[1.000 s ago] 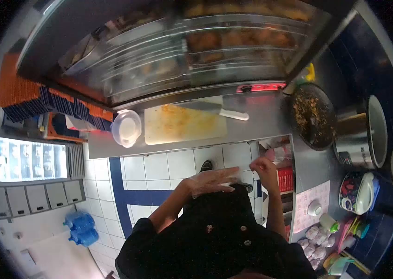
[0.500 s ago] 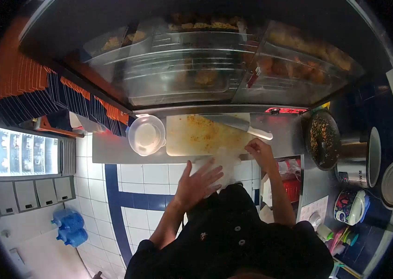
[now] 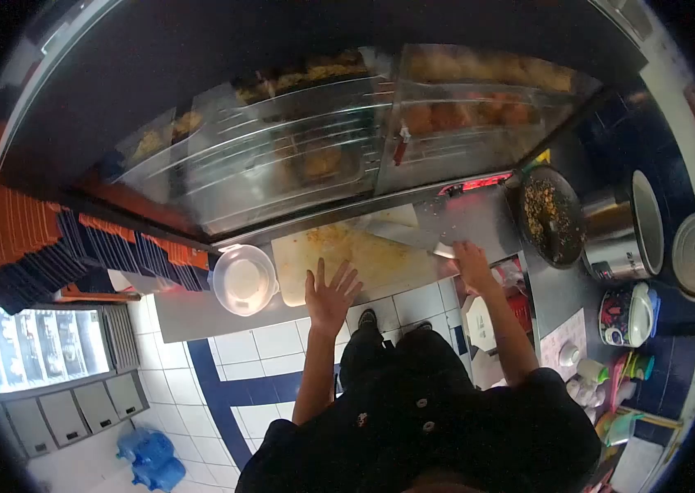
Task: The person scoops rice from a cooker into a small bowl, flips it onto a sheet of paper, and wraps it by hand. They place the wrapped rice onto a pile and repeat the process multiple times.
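apparently for control, the knife handle is gripped in the closed right hand; the left hand is spread, empty, near the cutting board.

We see a glass food case across the top of the frame. On the right we see a dark pan with bits of food, then a big silver pot. Blue water jugs are at the bottom left, below a bright glass-front fridge.
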`<action>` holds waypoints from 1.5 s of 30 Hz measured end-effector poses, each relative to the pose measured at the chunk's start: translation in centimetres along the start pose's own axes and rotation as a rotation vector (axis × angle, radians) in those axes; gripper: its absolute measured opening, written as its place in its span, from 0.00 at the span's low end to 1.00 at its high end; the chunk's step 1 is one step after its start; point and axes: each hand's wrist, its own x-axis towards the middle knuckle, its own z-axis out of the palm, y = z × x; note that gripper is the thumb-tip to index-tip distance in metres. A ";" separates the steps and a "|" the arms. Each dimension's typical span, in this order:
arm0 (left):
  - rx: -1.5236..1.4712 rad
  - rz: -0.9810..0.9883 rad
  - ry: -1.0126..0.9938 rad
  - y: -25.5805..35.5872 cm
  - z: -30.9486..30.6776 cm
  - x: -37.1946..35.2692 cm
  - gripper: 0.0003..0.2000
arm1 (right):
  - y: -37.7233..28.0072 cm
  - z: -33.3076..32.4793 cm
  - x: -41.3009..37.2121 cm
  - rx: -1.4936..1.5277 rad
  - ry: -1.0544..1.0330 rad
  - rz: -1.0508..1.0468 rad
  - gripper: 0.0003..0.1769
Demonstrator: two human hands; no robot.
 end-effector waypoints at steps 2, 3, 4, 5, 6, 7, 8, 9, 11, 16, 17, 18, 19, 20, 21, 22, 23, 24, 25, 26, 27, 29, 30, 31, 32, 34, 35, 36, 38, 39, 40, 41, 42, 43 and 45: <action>-0.027 0.002 0.029 -0.5 -0.4 0.4 0.36 | 0.0 -1.6 -4.3 0.084 -0.010 0.162 0.23; -0.021 0.017 0.043 -0.8 -0.2 0.7 0.36 | 0.1 -2.3 -5.8 0.125 -0.014 0.244 0.23; -0.011 0.025 0.057 -1.0 -0.1 1.0 0.37 | -0.2 -2.8 -6.3 0.073 -0.034 0.211 0.21; 0.008 0.023 0.069 -1.1 0.1 1.2 0.37 | -0.9 -2.7 -6.8 0.025 -0.052 0.192 0.20; -0.005 0.057 0.038 -1.5 -0.8 2.0 0.38 | -1.9 -2.6 -7.1 -0.021 -0.066 0.186 0.19; -0.011 0.070 -0.004 -2.0 -2.7 3.4 0.38 | -3.2 -1.9 -6.9 0.077 0.018 0.117 0.19; -0.035 0.052 -0.029 -2.2 -4.1 4.6 0.38 | -4.4 -0.8 -6.0 0.160 0.122 0.075 0.19; -0.058 0.034 -0.054 -2.6 -5.5 5.8 0.39 | -4.4 2.7 -4.4 0.191 0.164 0.066 0.19; -0.150 0.003 0.000 -2.5 -4.4 7.5 0.39 | -3.8 9.6 -1.6 0.251 0.247 0.046 0.19; 0.509 0.384 0.367 -3.4 -3.2 6.6 0.33 | -4.3 2.9 -4.4 -0.068 0.462 0.142 0.24; 0.648 0.495 0.433 -4.7 -2.2 5.9 0.29 | -3.1 0.2 -7.2 0.029 0.454 0.209 0.24; 0.721 0.628 0.510 -6.8 0.9 2.6 0.27 | -2.5 -1.9 -10.3 0.123 0.442 0.259 0.23; 0.833 0.718 0.531 -9.7 3.8 0.9 0.25 | -0.7 -3.1 -13.8 0.192 0.478 0.375 0.24; 0.942 0.807 0.557 -13.0 6.6 -0.6 0.24 | 1.4 -4.8 -18.0 0.261 0.507 0.490 0.24; 1.047 0.896 0.584 -15.8 8.1 -1.4 0.23 | 3.0 -9.1 -22.8 0.409 0.481 0.598 0.19; 1.196 1.001 0.398 -17.5 5.7 0.5 0.20 | 7.0 -4.4 -27.0 0.259 0.581 0.735 0.17; 1.339 1.101 0.200 -19.1 3.6 2.2 0.17 | 8.7 -6.0 -32.0 0.073 0.563 0.777 0.21; 1.505 1.008 0.186 -23.7 5.9 1.5 0.13 | 10.1 -7.1 -36.8 -0.026 0.566 0.829 0.24; 1.733 1.067 -0.133 -27.1 5.7 2.3 0.13 | 11.5 -7.3 -41.0 -0.058 0.552 0.944 0.27; 1.826 1.246 -0.450 -30.9 4.4 3.6 0.16 | 12.7 -7.2 -44.3 -0.081 0.538 1.060 0.30; 1.560 0.653 -0.380 -36.7 8.9 -0.1 0.18 | 13.9 -7.1 -46.6 -0.051 0.586 1.129 0.34; 1.646 0.556 -0.800 -43.7 11.8 -1.9 0.19 | 16.3 -7.1 -49.0 -0.003 0.646 1.196 0.47; 1.641 0.461 -0.890 -46.8 12.6 -2.5 0.20 | 17.1 -6.9 -49.1 -0.020 0.628 1.209 0.48; 1.665 0.415 -0.972 -49.1 14.1 -3.5 0.20 | 18.1 -6.7 -48.6 -0.040 0.611 1.219 0.48; 1.684 0.370 -1.056 -51.0 15.7 -4.5 0.20 | 19.1 -6.7 -48.1 -0.064 0.598 1.228 0.49; 1.680 0.352 -1.129 -54.0 17.6 -5.5 0.19 | 20.3 -6.5 -47.8 0.015 0.496 1.236 0.51; 1.676 0.343 -1.168 -55.0 18.3 -5.8 0.19 | 21.0 -6.0 -47.7 0.070 0.485 1.243 0.51; 1.682 0.352 -1.168 -55.7 18.7 -6.1 0.19 | 21.6 -5.9 -47.6 0.121 0.473 1.250 0.51; 1.690 0.360 -1.170 -56.9 19.4 -6.6 0.19 | 21.7 -5.3 -47.8 0.121 0.561 1.215 0.49; 1.712 0.365 -1.170 -57.3 19.8 -6.9 0.19 | 21.6 -5.4 -47.9 0.117 0.601 1.205 0.49; 1.726 0.341 -1.190 -57.7 20.0 -6.9 0.21 | 21.2 -6.2 -47.9 0.112 0.640 1.195 0.48; 1.740 0.315 -1.210 -58.0 20.1 -6.9 0.24 | 20.7 -6.8 -48.0 0.137 0.686 1.184 0.47; 1.755 0.287 -1.232 -58.2 20.3 -6.7 0.26 | 19.7 -9.0 -47.9 0.162 0.731 1.175 0.46; 1.749 0.293 -1.294 -58.5 21.3 -7.1 0.30 | 18.9 -11.0 -47.7 0.190 0.776 1.169 0.46; 1.736 0.281 -1.426 -58.9 24.1 -8.6 0.38 | 17.3 -14.1 -46.5 0.670 0.874 1.107 0.44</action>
